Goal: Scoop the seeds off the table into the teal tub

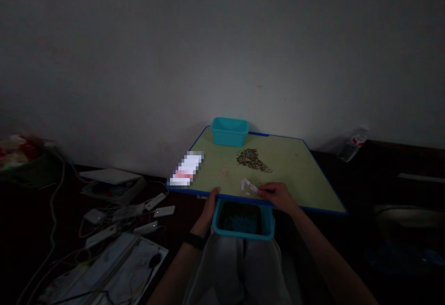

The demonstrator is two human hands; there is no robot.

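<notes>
A low board (288, 166) with a blue edge stands in front of me. At its near edge my left hand (209, 206) is closed, the thumb over the rim and the other fingers hidden below. My right hand (278, 194) pinches a small pale stick-like tool (255, 188), whose exact kind is too dim to tell. Beside the tool's tip lie a few small whitish pieces (242, 184). Farther back is a spread of dark, speckled seed-like grains (251, 158). To the left sits a smaller, paler pile of grains (224, 171).
A teal bin (229, 133) stands at the board's back left. Another teal bin (243, 236) is on my lap under the near edge. A bright, blurred-out phone-like screen (187, 169) lies at the left. Cables and chargers (139, 212) clutter the floor; a plastic bottle (353, 144) lies right.
</notes>
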